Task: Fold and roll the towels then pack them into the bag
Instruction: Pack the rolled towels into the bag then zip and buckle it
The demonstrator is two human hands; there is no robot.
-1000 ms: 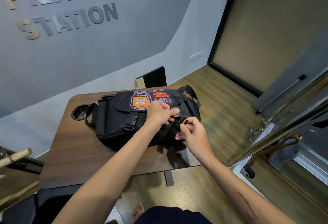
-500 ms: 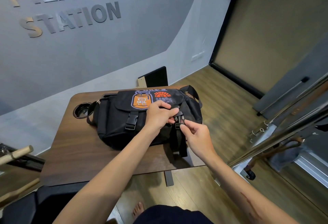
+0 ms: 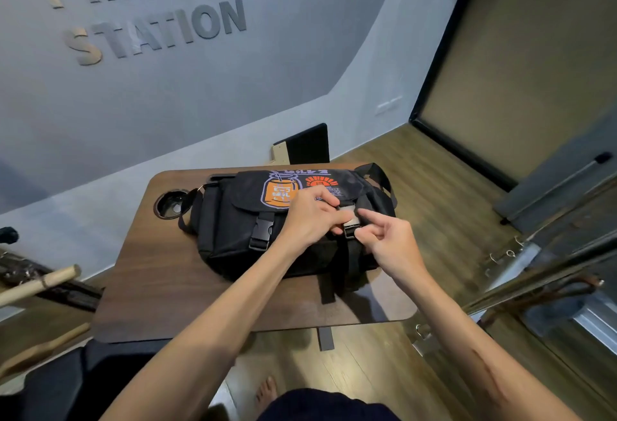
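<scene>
Fingers (image 3: 362,235) pinching buckle (image 3: 349,227), black bag (image 3: 230,220)

Bag (image 3: 233,230) contents hidden under flap; flap print illegible

Bare forearms (image 3: 213,330), dark shorts (image 3: 327,407)

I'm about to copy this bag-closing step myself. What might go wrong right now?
1. The right buckle may not click shut: both the left hand and the right hand crowd it, so a fingertip could get pinched.
2. The strap trails off the table edge and might snag.
</scene>
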